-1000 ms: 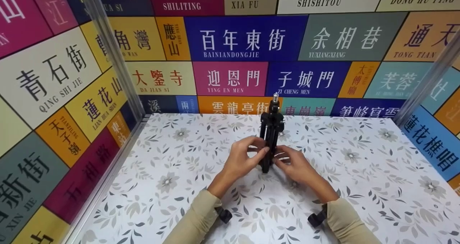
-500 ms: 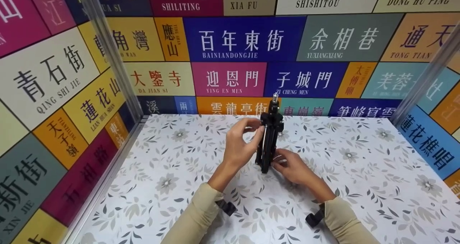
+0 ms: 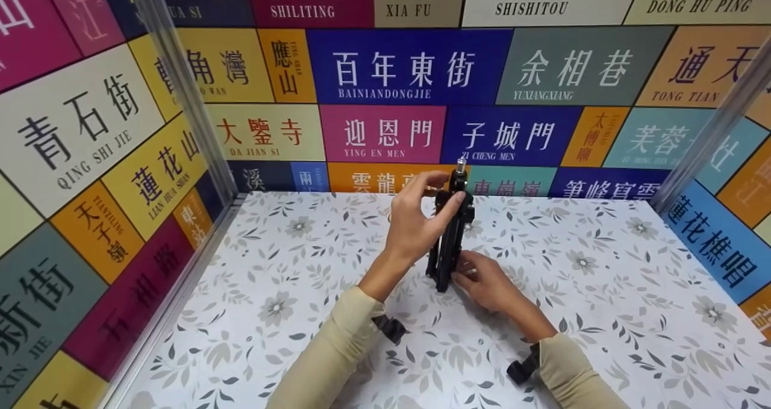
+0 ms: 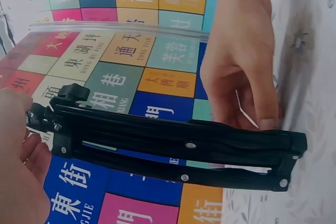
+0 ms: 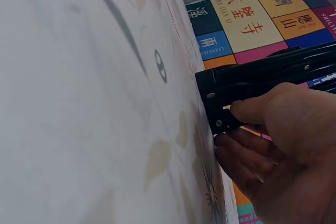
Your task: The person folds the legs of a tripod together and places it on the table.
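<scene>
A small black tripod stand (image 3: 447, 249) with folded legs and a silver stud on top stands nearly upright on the table, leaning slightly. My left hand (image 3: 414, 219) grips it near the top, thumb in front and the other fingers behind, partly hidden. Low down, my right hand (image 3: 491, 281) pinches the stand near its foot. The left wrist view shows the folded legs (image 4: 136, 128) side by side and a black knob (image 4: 73, 92) near the top. In the right wrist view, the right thumb (image 5: 252, 111) lies against the lower end of a leg.
White cloth with a grey leaf and flower pattern covers the table (image 3: 289, 349). Panels with colourful place-name signs (image 3: 409, 65) rise at the back and sides. Clear upright corner strips (image 3: 199, 108) stand at the back corners. Black wrist mounts (image 3: 390, 329) sit on both sleeves.
My left hand has moved up the stand from its lower legs to near its top. The right hand has shifted slightly lower and stays by the foot. The stand keeps nearly the same place.
</scene>
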Available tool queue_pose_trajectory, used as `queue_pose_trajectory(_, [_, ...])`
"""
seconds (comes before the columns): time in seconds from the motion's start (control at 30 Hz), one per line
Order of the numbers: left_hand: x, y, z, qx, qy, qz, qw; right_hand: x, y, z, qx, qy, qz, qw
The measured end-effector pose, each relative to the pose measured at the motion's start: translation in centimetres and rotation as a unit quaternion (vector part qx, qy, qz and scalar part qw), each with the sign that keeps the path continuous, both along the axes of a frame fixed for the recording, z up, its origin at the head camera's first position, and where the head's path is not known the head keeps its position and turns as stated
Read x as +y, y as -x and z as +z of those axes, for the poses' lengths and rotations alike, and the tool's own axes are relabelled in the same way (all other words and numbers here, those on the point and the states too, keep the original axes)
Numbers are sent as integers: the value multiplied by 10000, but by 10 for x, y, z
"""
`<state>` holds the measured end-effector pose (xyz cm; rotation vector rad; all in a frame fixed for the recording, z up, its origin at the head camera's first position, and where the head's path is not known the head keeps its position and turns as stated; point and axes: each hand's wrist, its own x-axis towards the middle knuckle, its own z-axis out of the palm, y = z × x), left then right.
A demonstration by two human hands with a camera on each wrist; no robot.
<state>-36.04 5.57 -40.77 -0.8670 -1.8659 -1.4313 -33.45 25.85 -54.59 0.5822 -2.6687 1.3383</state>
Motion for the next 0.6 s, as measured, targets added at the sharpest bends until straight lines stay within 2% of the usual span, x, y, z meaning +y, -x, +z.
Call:
queue_pose_trajectory(0.3, [0, 0, -1, -100, 88, -51, 9999, -1, 2, 0, 248, 20, -161, 9996])
queue_pose_trajectory(0.6, [-4, -4, 1, -77, -44, -193, 9998, 0, 0, 4, 374, -63, -17, 9993])
